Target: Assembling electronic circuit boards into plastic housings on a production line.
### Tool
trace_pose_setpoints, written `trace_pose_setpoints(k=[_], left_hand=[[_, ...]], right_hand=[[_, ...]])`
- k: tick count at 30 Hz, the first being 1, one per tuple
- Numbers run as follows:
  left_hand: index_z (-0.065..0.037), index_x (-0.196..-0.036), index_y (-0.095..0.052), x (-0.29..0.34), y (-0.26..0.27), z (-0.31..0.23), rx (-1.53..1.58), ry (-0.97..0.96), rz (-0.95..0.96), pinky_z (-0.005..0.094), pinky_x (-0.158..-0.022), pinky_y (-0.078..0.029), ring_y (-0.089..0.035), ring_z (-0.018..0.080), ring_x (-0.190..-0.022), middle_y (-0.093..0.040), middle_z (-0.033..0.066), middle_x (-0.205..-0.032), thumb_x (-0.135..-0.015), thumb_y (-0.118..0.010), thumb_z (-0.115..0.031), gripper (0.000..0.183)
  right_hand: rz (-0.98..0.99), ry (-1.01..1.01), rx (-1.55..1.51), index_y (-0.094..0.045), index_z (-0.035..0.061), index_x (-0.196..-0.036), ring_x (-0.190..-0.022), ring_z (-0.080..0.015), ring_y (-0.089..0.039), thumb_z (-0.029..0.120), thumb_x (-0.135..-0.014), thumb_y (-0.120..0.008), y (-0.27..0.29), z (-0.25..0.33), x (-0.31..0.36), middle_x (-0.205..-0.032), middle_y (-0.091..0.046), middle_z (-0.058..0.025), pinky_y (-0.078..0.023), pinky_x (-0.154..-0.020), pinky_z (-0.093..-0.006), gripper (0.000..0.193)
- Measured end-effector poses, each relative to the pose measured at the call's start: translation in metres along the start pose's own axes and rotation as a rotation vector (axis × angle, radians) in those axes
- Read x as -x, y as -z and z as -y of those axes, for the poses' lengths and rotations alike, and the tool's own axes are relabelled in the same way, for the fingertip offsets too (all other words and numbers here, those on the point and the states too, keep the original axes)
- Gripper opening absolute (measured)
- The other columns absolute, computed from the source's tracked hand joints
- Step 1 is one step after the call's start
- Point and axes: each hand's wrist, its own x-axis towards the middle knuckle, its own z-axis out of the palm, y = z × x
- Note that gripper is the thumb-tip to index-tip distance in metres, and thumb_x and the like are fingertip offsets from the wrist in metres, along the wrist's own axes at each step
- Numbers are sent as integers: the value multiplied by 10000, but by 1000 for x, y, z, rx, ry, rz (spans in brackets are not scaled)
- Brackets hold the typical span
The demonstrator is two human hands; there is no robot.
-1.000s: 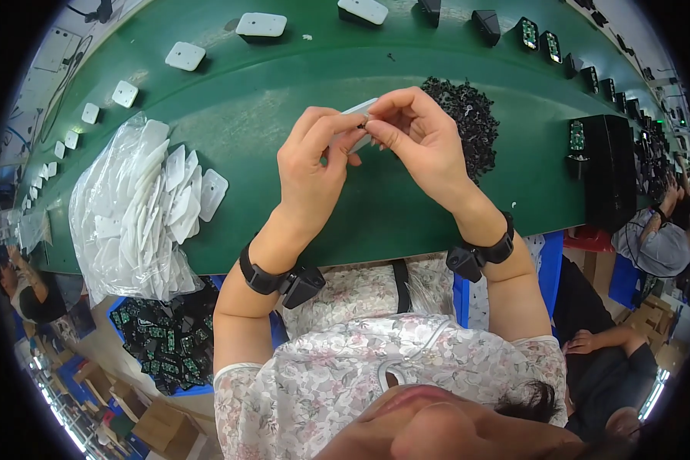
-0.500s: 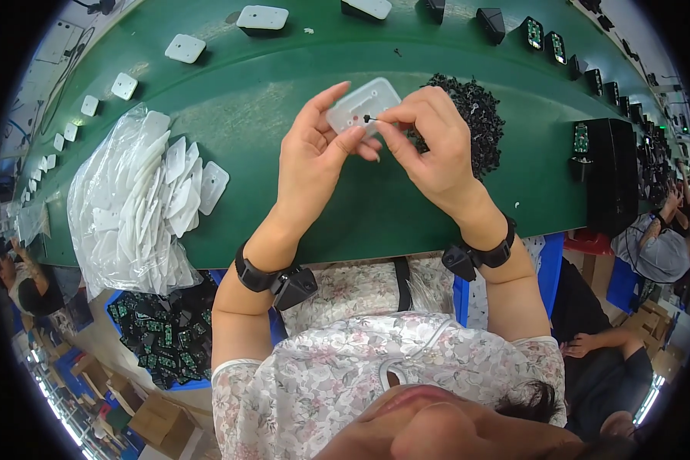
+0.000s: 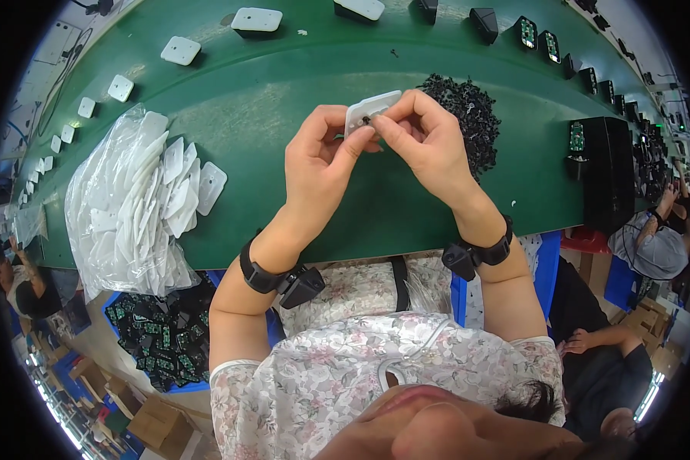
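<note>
Both hands meet over the green table, around a white plastic cover (image 3: 374,103) that is tilted up on edge. My left hand (image 3: 323,157) grips the cover by its near left side, thumb in front and fingers behind. My right hand (image 3: 425,146) pinches at the cover's face, its thumb against a small black part (image 3: 366,120) near one end of the cover. How far that part sits in the cover is hidden by the fingertips. Beside my right hand lies a pile of small black parts (image 3: 468,123).
A clear plastic bag (image 3: 92,207) spills white covers (image 3: 211,188) on the left. Below it stands a blue bin of green circuit boards (image 3: 165,337). White-topped units (image 3: 257,21) and black housings (image 3: 484,25) line the far edge. A black box (image 3: 609,172) stands right; co-workers sit on both sides.
The white cover has turned from face-up to nearly edge-on. My right hand has closed in, its thumb now pressed to the black part at the cover, and my left fingers have curled behind.
</note>
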Motion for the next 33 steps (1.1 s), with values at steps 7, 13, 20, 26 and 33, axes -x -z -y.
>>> trace_pose_setpoints(k=[7,13,20,26,33], left_hand=[[35,-972,-541,-1,6,9,-228,-181,-40,246,-693,-528,-616,133,-778,-569,70,-945,-898,-577,17,83],[11,-985,-558,-2,3,1,-53,-6,-22,239,-686,-517,-620,119,-764,-613,57,-880,-918,-571,-32,80],[47,-968,-543,1,4,-1,-151,-8,12,289,-674,-534,-639,184,-755,-601,112,-928,-912,-577,-15,91],[49,-1000,-549,1,9,3,-99,64,76,292,-677,-536,-647,196,-759,-607,119,-950,-920,-568,-33,115],[52,-1071,-538,-5,11,-5,4,170,-97,247,-607,-509,-626,167,-684,-639,121,-912,-985,-481,-146,224]], right_hand=[[-3,140,136,-563,38,-853,-639,-32,-404,83,-858,-674,-6,-10,-1,-769,-487,43,-339,-566,-177,120],[-112,384,280,-558,61,-983,-721,-104,-407,91,-723,-764,12,-8,-5,-912,-485,-15,-373,-633,-227,333],[95,130,125,-582,41,-983,-754,-99,-514,204,-748,-768,17,-7,-5,-878,-579,-20,-433,-653,-253,341],[152,158,132,-544,28,-870,-697,-143,-551,165,-781,-730,21,-8,-7,-773,-588,-52,-444,-630,-296,248],[176,71,-8,-543,28,-922,-719,-145,-550,238,-807,-729,11,-11,-12,-791,-579,-62,-454,-649,-297,303]])
